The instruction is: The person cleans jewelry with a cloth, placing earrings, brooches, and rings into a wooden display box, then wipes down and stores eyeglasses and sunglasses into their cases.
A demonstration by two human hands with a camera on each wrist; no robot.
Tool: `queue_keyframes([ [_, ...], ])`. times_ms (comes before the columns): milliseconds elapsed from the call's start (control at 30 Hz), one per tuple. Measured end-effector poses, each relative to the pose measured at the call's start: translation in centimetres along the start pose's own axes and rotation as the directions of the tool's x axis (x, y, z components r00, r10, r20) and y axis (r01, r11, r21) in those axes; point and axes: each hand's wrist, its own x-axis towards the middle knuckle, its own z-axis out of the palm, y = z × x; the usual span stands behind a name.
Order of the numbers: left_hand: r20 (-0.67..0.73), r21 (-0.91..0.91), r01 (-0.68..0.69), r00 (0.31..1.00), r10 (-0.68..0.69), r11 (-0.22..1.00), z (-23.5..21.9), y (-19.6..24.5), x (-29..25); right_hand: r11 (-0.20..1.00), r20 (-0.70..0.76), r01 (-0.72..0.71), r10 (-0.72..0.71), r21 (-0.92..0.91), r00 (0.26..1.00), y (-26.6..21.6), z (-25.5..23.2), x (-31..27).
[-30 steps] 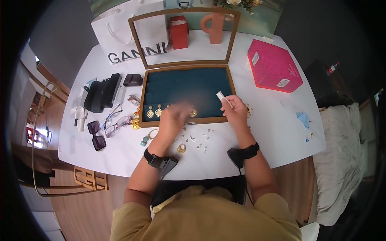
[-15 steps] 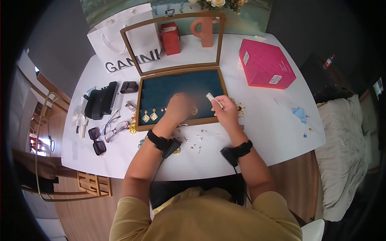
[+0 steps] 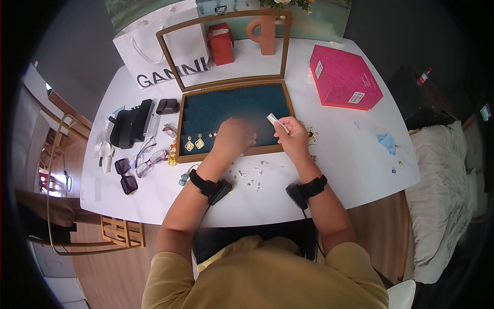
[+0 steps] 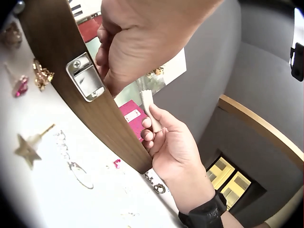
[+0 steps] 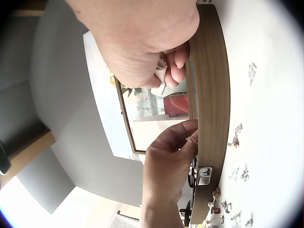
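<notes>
My left hand (image 3: pixel 232 139) is over the front part of a wooden jewellery case (image 3: pixel 182 121) with a dark teal lining (image 3: pixel 221 103). Its fingers curl down behind the front rim in both wrist views, and I cannot tell what they hold. To its left, two gold diamond-shaped drop earrings (image 3: pixel 199 142) and small studs (image 3: pixel 212 135) sit in the lining. At the case's front right corner, my right hand (image 3: pixel 294 138) grips a narrow cream roll (image 4: pixel 147 102) between thumb and fingers, its upper end sticking out.
Small loose jewellery (image 3: pixel 249 180) is scattered before the case. Left of it lie sunglasses (image 3: pixel 127 176), spectacles (image 3: pixel 150 162) and a black glasses case (image 3: pixel 128 126). The glass lid (image 3: pixel 172 56) stands raised. Behind are a white paper bag (image 3: pixel 154 46) and, right, a pink box (image 3: pixel 345 77).
The head view has shifted slightly. My left fingers now cover the spot where a gold round earring showed in the case. My right hand keeps its hold on the cream roll.
</notes>
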Motion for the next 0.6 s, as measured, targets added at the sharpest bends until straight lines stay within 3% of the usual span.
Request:
queue_keyframes([
  [133, -0.037, 0.004, -0.027, 0.999, 0.027, 1.0, -1.5, 0.9, -0.7, 1.0, -0.001, 0.002, -0.002, -0.017, 1.0, -0.1, 0.0, 0.1],
  [233, -0.144, -0.077, -0.038, 0.989, 0.026, 0.996, -3.2, 0.8, -2.4, 1.0, 0.005, -0.016, 0.017, -0.016, 1.0, -0.6, 0.0, 0.0],
  [333, 0.043, -0.055, 0.096, 0.995, -0.094, 0.994, -4.5, 0.5, -5.4, 1.0, 0.015, -0.012, 0.012, -0.019, 1.0, -0.2, -0.1, 0.0],
  [367, 0.065, -0.103, 0.082, 0.995, -0.076, 0.991, -4.8, 0.2, -6.8, 0.999, 0.015, -0.011, 0.011, -0.031, 1.0, -0.1, -0.1, 0.1],
  [467, 0.235, 0.017, 0.195, 0.952, -0.194, 0.981, -5.1, 1.1, -10.0, 0.999, 0.009, -0.019, 0.019, -0.034, 1.0, -0.1, -0.1, 0.1],
  [500, 0.266, 0.074, 0.138, 0.952, -0.153, 0.988, -4.7, 0.9, -10.6, 1.0, 0.008, -0.021, 0.022, -0.021, 1.0, -0.4, 0.0, 0.0],
  [600, 0.266, 0.018, 0.167, 0.95, -0.166, 0.986, -3.3, 0.4, -12.0, 1.0, 0.013, -0.02, 0.02, -0.017, 1.0, -0.3, 0.0, 0.0],
])
